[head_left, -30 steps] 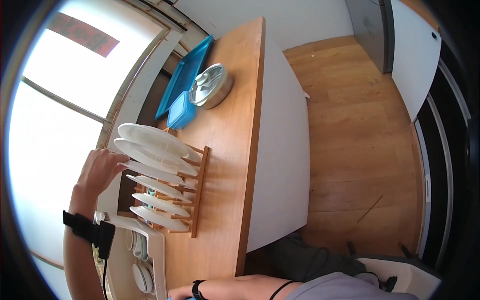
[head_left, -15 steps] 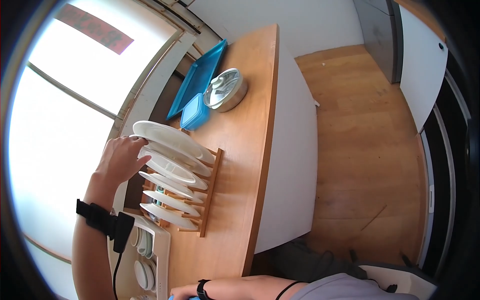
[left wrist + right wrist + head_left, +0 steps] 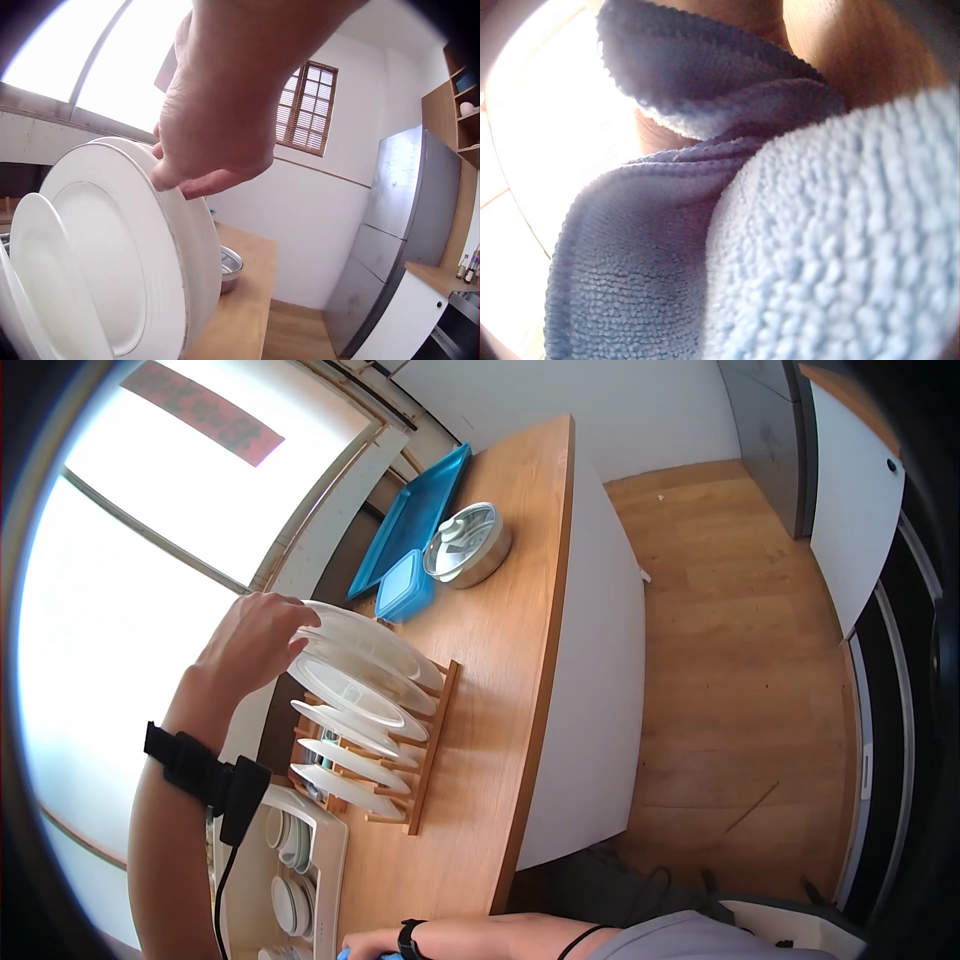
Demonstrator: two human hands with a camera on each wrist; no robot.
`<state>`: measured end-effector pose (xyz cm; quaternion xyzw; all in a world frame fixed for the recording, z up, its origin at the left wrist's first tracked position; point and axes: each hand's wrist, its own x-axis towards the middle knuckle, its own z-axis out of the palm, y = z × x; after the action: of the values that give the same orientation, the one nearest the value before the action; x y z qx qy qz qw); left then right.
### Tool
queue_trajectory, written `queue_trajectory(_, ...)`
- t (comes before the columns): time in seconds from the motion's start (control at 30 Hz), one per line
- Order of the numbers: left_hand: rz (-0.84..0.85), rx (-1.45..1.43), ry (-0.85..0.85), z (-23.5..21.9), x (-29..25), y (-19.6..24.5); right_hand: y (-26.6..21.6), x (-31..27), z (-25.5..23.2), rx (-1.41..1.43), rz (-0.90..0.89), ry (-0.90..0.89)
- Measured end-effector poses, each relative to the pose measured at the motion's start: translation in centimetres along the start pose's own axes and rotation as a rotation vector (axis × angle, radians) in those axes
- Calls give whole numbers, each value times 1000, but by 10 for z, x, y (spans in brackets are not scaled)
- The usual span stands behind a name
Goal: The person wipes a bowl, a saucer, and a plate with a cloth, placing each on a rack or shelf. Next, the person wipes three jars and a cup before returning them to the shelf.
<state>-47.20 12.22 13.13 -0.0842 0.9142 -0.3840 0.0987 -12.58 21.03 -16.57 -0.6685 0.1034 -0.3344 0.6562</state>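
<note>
Several white plates stand on edge in a wooden dish rack [image 3: 432, 755] on the counter. At the far end of the row, my left hand [image 3: 252, 643] holds the top rim of a large plate [image 3: 385, 642], with its thumb on the near side and fingers reaching over to the far side. In the left wrist view, a large white plate [image 3: 101, 247] with a ringed rim leans closest before this hand. Low in the head view, my right hand [image 3: 370, 942] grips a blue terry cloth [image 3: 832, 247], which fills much of the right wrist view in bunched folds.
Beyond the rack on the wooden counter [image 3: 490, 700] are a blue lidded box [image 3: 405, 588], a steel pot with a glass lid [image 3: 468, 547] and a blue tray [image 3: 412, 510]. A cream cabinet [image 3: 330, 870] holding bowls stands nearer. The window is at the left.
My left hand has moved from a middle plate to the far end of the row. The middle plate now leans, showing more of its face. The right hand stays low with the cloth.
</note>
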Motion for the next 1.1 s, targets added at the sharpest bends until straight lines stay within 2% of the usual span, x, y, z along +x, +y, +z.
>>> queue_trajectory(0.07, 15, -3, -36, 0, 6, 0, -4, -5, -3, 13, -42, -25)
queue_trajectory(0.13, -50, 13, -170, -2, 15, 7, -6, -11, -4, 24, -80, -56)
queue_trajectory(0.17, -57, 12, -171, -1, 19, 8, -6, -13, -4, 29, -99, -72)
queue_trajectory(0.23, 10, 73, -269, 4, 27, 10, -7, -17, -5, 40, -136, -101)
queue_trajectory(0.27, 5, 73, -269, 8, 31, 13, -4, -13, -3, 38, -134, -104)
queue_trajectory(0.33, 71, 199, -354, 13, 37, 20, -4, -6, 3, 12, -23, 0)
queue_trajectory(0.37, 58, 264, -427, 12, 42, 25, -3, -6, 3, 8, -22, -5)
queue_trajectory(0.47, 106, 356, -432, 8, 42, 31, -1, -10, 2, 69, -43, -51)
queue_trajectory(0.6, 86, 396, -432, 15, 39, 32, -2, -10, 0, 135, -54, -85)
queue_trajectory(0.7, 175, 435, -368, 6, 32, 23, -6, -13, -1, 121, -55, -94)
queue_trajectory(0.8, 187, 467, -347, -15, 24, 12, -16, -22, -4, 109, -54, -105)
queue_trajectory(0.87, 201, 541, -276, -33, 16, 7, -19, -26, -5, 117, -53, -126)
queue_trajectory(0.93, 142, 519, -341, -53, 6, -1, -19, -27, -5, 187, -46, -149)
queue_trajectory(0.97, 106, 482, -297, -62, -2, -10, -16, -18, -4, 81, -22, -66)
queue_trajectory(1.0, 68, 446, -253, -70, -12, -22, -9, -16, -2, 76, -22, -77)
queue_trajectory(1.07, -10, 379, -163, -93, -38, -42, -33, -38, -10, 61, 14, -60)
queue_trajectory(1.1, -23, 315, -42, -107, -60, -48, -25, -31, -9, 63, -18, -100)
